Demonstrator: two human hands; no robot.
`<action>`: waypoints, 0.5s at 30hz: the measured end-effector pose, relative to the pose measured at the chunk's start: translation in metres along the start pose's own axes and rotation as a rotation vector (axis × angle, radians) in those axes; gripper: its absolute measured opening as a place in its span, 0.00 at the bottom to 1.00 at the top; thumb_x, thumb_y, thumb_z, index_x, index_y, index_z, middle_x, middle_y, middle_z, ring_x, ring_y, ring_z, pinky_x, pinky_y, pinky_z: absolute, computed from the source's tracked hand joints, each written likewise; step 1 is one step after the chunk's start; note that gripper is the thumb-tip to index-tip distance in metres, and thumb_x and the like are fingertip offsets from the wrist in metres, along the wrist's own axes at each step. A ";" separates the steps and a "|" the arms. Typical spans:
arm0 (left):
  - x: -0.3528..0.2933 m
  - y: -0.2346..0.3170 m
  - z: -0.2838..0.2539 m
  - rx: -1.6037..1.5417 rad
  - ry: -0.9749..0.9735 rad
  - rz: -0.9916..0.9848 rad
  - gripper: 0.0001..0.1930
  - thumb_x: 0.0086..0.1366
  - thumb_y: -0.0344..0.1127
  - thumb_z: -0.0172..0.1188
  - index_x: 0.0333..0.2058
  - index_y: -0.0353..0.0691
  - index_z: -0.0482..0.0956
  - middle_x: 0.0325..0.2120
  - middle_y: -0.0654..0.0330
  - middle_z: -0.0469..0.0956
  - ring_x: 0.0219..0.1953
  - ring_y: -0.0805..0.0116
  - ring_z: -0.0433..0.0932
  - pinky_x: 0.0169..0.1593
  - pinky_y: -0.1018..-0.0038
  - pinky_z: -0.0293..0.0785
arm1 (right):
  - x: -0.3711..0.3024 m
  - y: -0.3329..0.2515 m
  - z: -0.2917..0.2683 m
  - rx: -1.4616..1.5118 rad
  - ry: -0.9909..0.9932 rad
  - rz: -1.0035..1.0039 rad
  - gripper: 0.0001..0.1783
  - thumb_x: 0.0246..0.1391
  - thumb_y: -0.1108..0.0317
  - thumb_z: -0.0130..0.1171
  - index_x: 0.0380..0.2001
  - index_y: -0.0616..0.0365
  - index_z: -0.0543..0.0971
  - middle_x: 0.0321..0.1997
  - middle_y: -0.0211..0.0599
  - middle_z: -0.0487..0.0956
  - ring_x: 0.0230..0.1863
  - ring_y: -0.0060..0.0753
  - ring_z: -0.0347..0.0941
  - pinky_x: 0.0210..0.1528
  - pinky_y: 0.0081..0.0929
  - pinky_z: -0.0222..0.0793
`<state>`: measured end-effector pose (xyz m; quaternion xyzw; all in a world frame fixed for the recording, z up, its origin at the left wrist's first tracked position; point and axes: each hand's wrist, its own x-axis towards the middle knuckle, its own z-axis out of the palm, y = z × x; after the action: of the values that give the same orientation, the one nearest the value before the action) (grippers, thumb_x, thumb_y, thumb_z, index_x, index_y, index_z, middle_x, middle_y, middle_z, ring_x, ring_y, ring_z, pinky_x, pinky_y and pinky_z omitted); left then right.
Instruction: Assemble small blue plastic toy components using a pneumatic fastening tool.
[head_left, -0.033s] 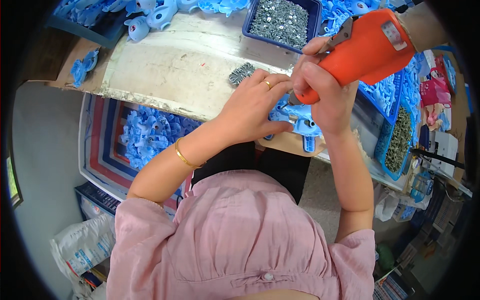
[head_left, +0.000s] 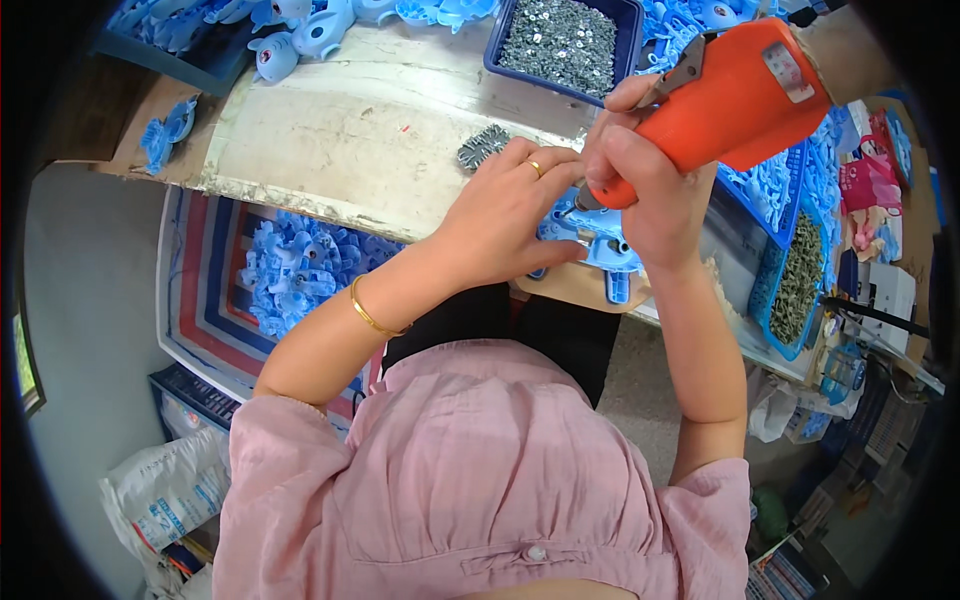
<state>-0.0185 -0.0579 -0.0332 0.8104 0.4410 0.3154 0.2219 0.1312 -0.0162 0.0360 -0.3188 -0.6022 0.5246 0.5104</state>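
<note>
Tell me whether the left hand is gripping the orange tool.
No, the right hand grips the orange tool.

Okay so the orange power tool (head_left: pixel 728 100) has a little pale sticker (head_left: pixel 788 72) with tiny print on it, way too small to make out. The crumpled white sack (head_left: pixel 170 495) at lower left has blue and red printing, but honestly I can't read any of it.

Orange power driver (head_left: pixel 740 100), slanted, tip at blue plastic part (head_left: pixel 612 258), by worktable's (head_left: pixel 330 130) near edge
</note>
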 end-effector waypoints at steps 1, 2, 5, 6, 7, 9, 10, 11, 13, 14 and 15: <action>0.001 0.001 0.000 0.008 0.010 -0.005 0.36 0.48 0.45 0.76 0.54 0.40 0.74 0.54 0.55 0.75 0.53 0.51 0.71 0.59 0.59 0.69 | -0.001 0.001 0.001 0.039 0.027 0.005 0.12 0.51 0.76 0.54 0.41 0.64 0.71 0.21 0.35 0.73 0.22 0.25 0.69 0.27 0.26 0.67; 0.001 0.002 0.003 0.006 0.009 -0.005 0.36 0.48 0.45 0.76 0.54 0.40 0.74 0.54 0.55 0.75 0.53 0.51 0.71 0.59 0.59 0.69 | -0.002 0.002 0.001 0.038 0.028 0.006 0.12 0.51 0.76 0.54 0.41 0.64 0.71 0.21 0.35 0.73 0.22 0.25 0.69 0.27 0.26 0.67; 0.000 0.003 0.013 0.027 0.053 -0.046 0.32 0.49 0.42 0.75 0.52 0.40 0.75 0.52 0.56 0.76 0.52 0.52 0.72 0.57 0.60 0.69 | -0.005 0.005 0.001 -0.036 -0.012 -0.077 0.10 0.49 0.80 0.54 0.37 0.63 0.71 0.22 0.35 0.73 0.19 0.22 0.68 0.22 0.23 0.65; 0.000 0.004 0.015 0.046 0.072 -0.066 0.31 0.49 0.41 0.74 0.51 0.40 0.75 0.51 0.56 0.77 0.52 0.52 0.72 0.56 0.59 0.69 | -0.005 0.008 0.003 -0.004 -0.012 -0.087 0.09 0.49 0.80 0.54 0.35 0.63 0.71 0.22 0.35 0.73 0.19 0.21 0.67 0.21 0.22 0.63; 0.000 0.003 0.017 0.065 0.090 -0.086 0.29 0.50 0.40 0.74 0.50 0.40 0.75 0.50 0.56 0.77 0.51 0.52 0.72 0.55 0.59 0.70 | -0.005 0.010 0.004 0.030 -0.011 -0.097 0.08 0.48 0.81 0.54 0.33 0.63 0.70 0.22 0.34 0.73 0.18 0.20 0.66 0.20 0.21 0.62; 0.000 0.003 0.019 0.065 0.106 -0.082 0.29 0.50 0.40 0.73 0.50 0.40 0.74 0.49 0.57 0.77 0.51 0.52 0.73 0.54 0.59 0.70 | -0.007 0.011 0.004 0.008 0.004 -0.087 0.08 0.48 0.81 0.54 0.33 0.63 0.70 0.22 0.34 0.73 0.18 0.20 0.66 0.20 0.21 0.62; 0.000 0.003 0.019 0.066 0.122 -0.077 0.29 0.50 0.39 0.73 0.50 0.40 0.74 0.49 0.57 0.77 0.50 0.52 0.73 0.53 0.59 0.70 | -0.008 0.012 0.003 -0.014 0.018 -0.078 0.07 0.48 0.81 0.54 0.33 0.63 0.70 0.21 0.34 0.72 0.18 0.20 0.66 0.20 0.21 0.62; 0.001 0.004 0.020 0.065 0.121 -0.075 0.29 0.50 0.39 0.73 0.50 0.40 0.74 0.49 0.57 0.77 0.50 0.52 0.73 0.53 0.59 0.70 | -0.008 0.013 0.002 -0.015 0.020 -0.080 0.07 0.48 0.81 0.54 0.33 0.63 0.70 0.21 0.34 0.72 0.18 0.20 0.66 0.20 0.21 0.62; 0.001 0.004 0.020 0.080 0.112 -0.095 0.28 0.51 0.39 0.73 0.50 0.40 0.74 0.48 0.57 0.77 0.49 0.53 0.73 0.51 0.59 0.70 | -0.007 0.016 0.001 -0.021 0.002 -0.155 0.06 0.49 0.80 0.53 0.33 0.64 0.70 0.21 0.33 0.72 0.18 0.20 0.66 0.20 0.21 0.63; 0.001 0.005 0.020 0.084 0.113 -0.094 0.28 0.51 0.39 0.73 0.50 0.40 0.74 0.48 0.57 0.77 0.49 0.53 0.73 0.51 0.59 0.70 | -0.005 0.015 0.000 -0.019 0.001 -0.158 0.06 0.49 0.80 0.53 0.33 0.64 0.70 0.21 0.33 0.72 0.18 0.20 0.66 0.20 0.21 0.63; 0.002 0.005 0.021 0.075 0.131 -0.093 0.28 0.51 0.39 0.73 0.50 0.40 0.74 0.48 0.57 0.77 0.49 0.53 0.73 0.51 0.59 0.70 | -0.003 0.012 -0.001 -0.005 0.008 -0.114 0.07 0.50 0.80 0.52 0.34 0.64 0.71 0.21 0.33 0.72 0.18 0.20 0.66 0.22 0.22 0.64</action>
<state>-0.0001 -0.0610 -0.0440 0.7744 0.5032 0.3406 0.1764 0.1317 -0.0157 0.0238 -0.2873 -0.6185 0.4921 0.5411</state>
